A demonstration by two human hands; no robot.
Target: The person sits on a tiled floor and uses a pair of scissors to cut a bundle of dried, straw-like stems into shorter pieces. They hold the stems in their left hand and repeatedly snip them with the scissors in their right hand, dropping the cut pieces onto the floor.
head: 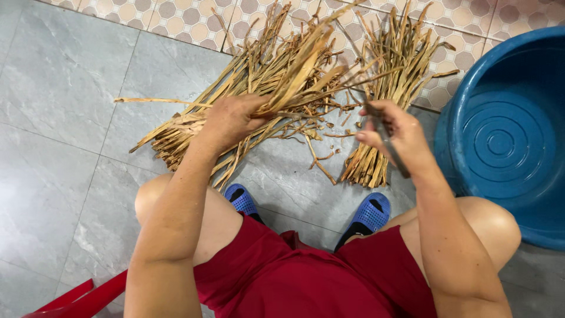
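A: Head view, centre of the frame: my left hand (231, 121) has its grip closed around a bunch of dried stalks (294, 70) fanning toward the top.

B: And the right?

A: My right hand (393, 132) grips a thin dark blade (389, 147), fingers wrapped tight, just right of centre.

B: What's around them?

A: A loose pile of stalks (188, 126) lies on the grey tiled floor (59, 147) at centre left, a tidier bundle (385, 82) at upper right, and a blue basin (506, 135) at the right edge.

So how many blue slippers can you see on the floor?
2: one blue perforated plastic slipper beside the person's left knee, the other near the right knee. Red shorts partly cover both.
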